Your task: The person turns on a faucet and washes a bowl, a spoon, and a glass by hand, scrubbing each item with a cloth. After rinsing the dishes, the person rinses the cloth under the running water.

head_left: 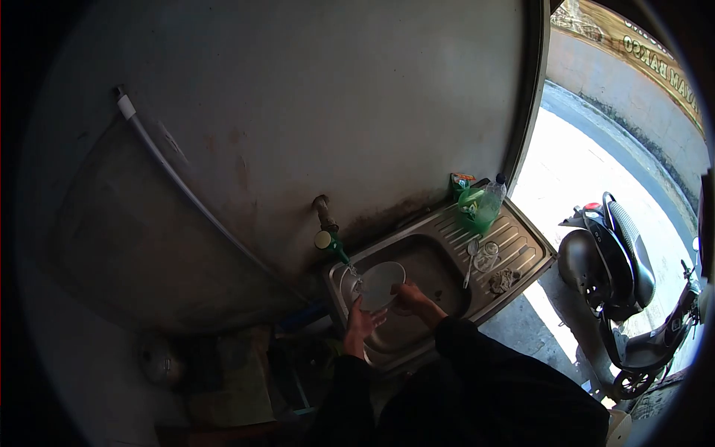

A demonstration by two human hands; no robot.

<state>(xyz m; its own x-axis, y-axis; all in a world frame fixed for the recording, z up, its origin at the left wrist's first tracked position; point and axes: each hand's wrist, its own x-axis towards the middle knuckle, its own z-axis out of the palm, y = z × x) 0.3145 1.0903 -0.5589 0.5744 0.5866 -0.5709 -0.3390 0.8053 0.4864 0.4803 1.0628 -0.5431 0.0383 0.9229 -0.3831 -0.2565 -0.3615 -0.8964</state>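
A clear, roundish container [384, 280] is held over the metal sink [438, 262], below the green tap [338, 249], and water runs from the tap at its left side. My right hand [410, 298] has its fingers closed on the container's right edge. At the lower left of the container is my left hand [363, 322], its fingers spread and its palm up, near or against the container; whether it bears any weight I cannot tell.
On the drainboard are a green container [477, 216], a clear bottle [493, 195], a spoon [470, 262], a glass [486, 256] and a crumpled scourer [504, 280]. A pale hose [195, 200] hangs along the wall. A motorbike [622, 276] stands outside at right.
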